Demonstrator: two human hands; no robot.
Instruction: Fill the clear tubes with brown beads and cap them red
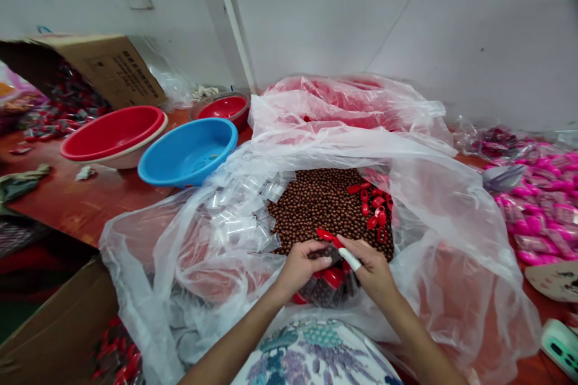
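Note:
My left hand (295, 271) is closed on a small clear container (333, 254) that looks dark with brown beads inside. Pinched in my right hand (374, 267), at the container's top, is a red cap (326, 234) with its lid flipped out. A white cover (350, 259) wraps one right finger. Both hands meet above filled containers with red caps (333, 278), close to my body. Beyond them lies a bed of small brown beads (316, 201). Loose red caps (377, 207) rest on the beads at the right, and empty clear containers (246, 210) are heaped at the left.
Crumpled clear plastic sheeting (433, 204) surrounds the beads. A blue basin (189, 153) and a red basin (112, 132) stand at the left, before a cardboard box (121, 75). Pink pieces (542, 204) are piled at the right. Another box (58, 325) sits lower left.

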